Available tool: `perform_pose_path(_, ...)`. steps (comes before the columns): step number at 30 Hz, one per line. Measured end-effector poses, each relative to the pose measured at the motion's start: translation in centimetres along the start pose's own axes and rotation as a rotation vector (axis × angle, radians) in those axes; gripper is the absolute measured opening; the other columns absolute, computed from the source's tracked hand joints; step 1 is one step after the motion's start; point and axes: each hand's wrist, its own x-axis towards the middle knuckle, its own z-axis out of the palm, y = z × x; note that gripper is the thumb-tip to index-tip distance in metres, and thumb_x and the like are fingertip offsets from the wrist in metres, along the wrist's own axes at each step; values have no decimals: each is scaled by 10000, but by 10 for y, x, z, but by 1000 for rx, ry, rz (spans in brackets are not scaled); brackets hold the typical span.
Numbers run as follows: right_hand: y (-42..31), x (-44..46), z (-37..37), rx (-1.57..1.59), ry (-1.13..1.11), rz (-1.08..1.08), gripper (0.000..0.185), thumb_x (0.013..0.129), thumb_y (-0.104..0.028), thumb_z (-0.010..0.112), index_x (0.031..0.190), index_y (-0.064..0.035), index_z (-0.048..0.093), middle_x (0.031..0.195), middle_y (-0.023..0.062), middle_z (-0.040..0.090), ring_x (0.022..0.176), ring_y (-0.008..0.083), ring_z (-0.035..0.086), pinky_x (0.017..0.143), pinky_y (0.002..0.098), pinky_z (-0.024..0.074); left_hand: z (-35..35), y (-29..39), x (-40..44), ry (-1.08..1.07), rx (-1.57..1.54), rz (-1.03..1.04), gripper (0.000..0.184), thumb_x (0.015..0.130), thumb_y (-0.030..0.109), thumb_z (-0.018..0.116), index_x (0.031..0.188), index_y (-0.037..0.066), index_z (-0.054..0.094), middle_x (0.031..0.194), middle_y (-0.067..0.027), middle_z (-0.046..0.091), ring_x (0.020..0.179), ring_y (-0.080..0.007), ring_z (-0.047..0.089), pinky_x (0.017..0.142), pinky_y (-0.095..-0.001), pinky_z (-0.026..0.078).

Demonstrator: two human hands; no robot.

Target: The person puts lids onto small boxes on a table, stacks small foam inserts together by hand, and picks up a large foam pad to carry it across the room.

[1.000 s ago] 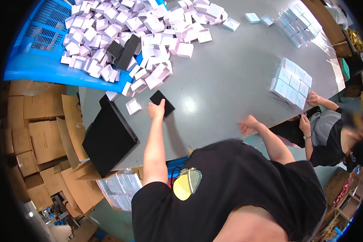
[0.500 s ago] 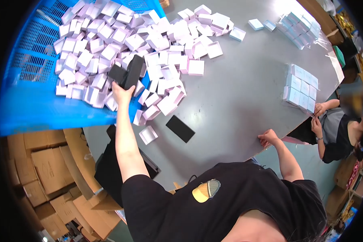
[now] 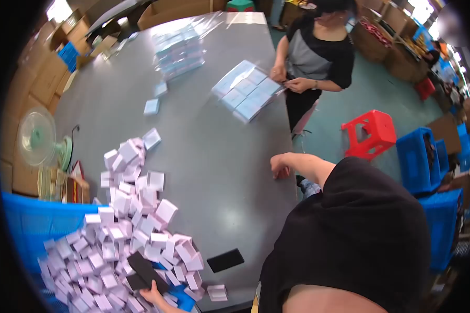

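Observation:
Low in the view, my left hand (image 3: 152,295) is closed on a black block-like object (image 3: 150,272) with a flat dark part beside it. It is held over a heap of small open white boxes (image 3: 109,249). The heap spills from a blue plastic crate (image 3: 47,216) onto the grey table (image 3: 214,161). A flat black rectangle (image 3: 225,260) lies on the table right of the heap, with a single white box (image 3: 217,292) below it. My right hand (image 3: 281,166) rests at the table's right edge, fingers curled, with nothing visible in them.
Across the table, a person (image 3: 318,57) has both hands at a clear-wrapped pack of light-blue boxes (image 3: 249,93). A wrapped stack (image 3: 178,52) stands further back. A fan (image 3: 36,136) is at left; a red stool (image 3: 373,133) and blue crates (image 3: 418,159) are at right.
My view has swung to the right and up, so the heap and my left hand now appear lower. My left hand still holds the black object; my right hand stays at the table edge.

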Motion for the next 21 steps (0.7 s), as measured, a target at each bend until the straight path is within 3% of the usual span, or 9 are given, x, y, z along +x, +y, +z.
perform_pose_path(3,2,1,10,44,35,-62,242,795,-235,723,696,-18,681,647,83,656,594,224,665,485,333,528,26,-59,38,-75,-200,51,597,672,196,877,1091,-76,549,1071,-190,655,945,-274,640,856,-361,521)
perform_pose_path(10,12,-13,8,23,61,-154,223,792,-215,678,699,-14,701,658,88,684,563,203,663,517,350,547,-2,148,-59,-55,215,36,683,654,207,870,1188,-78,551,1126,-238,637,988,-347,622,915,-409,495)
perform_pose_path(14,13,-25,0,-45,52,-226,236,817,-238,659,755,-19,722,745,112,721,633,219,704,570,355,587,-7,283,-118,6,128,69,663,656,143,852,1210,-88,570,1158,-236,640,1024,-329,627,945,-403,486)
perform_pose_path(15,12,-31,-3,-80,38,-247,247,826,-247,653,769,-17,725,767,116,728,650,221,712,584,354,597,-12,297,-135,35,95,62,641,659,110,844,1207,-92,580,1166,-228,645,1037,-310,632,951,-393,485)
perform_pose_path(16,16,-25,-7,-39,20,-256,268,836,-263,646,771,-15,724,769,114,728,648,217,711,587,352,600,32,161,-54,50,-84,430,585,700,124,845,1159,-74,540,1023,-159,673,912,-262,637,858,-368,512)
perform_pose_path(18,22,0,-8,-16,-89,-276,309,854,-295,633,776,-10,722,773,110,729,646,208,711,594,347,607,41,237,-113,-78,-144,375,544,777,249,795,1142,-79,562,1067,-198,662,943,-297,641,899,-385,494)
perform_pose_path(19,26,16,-9,0,-150,-283,357,876,-330,618,787,0,720,773,119,728,647,214,713,597,346,611,49,281,-149,-83,-59,347,520,772,155,786,1181,-66,551,1116,-184,642,972,-277,625,900,-379,488)
perform_pose_path(20,26,16,-13,-16,-181,-318,358,892,-323,610,803,6,719,776,131,726,642,226,713,592,358,611,75,299,-178,72,-49,461,534,774,175,783,1187,-68,546,1139,-202,624,1004,-291,606,901,-390,477)
perform_pose_path(21,28,22,-14,-4,-211,-331,365,907,-315,601,818,21,715,774,139,725,639,236,713,590,364,611,98,317,-203,14,-104,401,554,780,200,771,1207,-65,538,1147,-210,607,1021,-333,593,912,-421,467)
